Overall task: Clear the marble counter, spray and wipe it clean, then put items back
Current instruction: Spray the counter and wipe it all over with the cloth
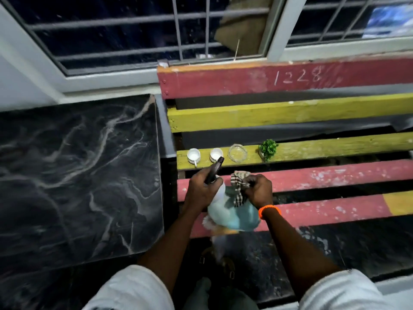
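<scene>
The black marble counter [78,175] fills the left of the view, bare of items. My left hand [202,189] grips the black nozzle neck of a pale blue spray bottle [232,214], held over the bench. My right hand [257,190], with an orange wristband, is closed on a checked cloth [238,186] that hangs against the bottle. On a yellow slat of the bench stand two white cups [193,155] [215,153], a glass bowl [237,153] and a small green plant [267,149].
A slatted bench painted red and yellow [312,121] stands right of the counter, with gaps between the slats. A barred window [156,30] runs along the back wall. The dark speckled floor [257,260] lies below my arms.
</scene>
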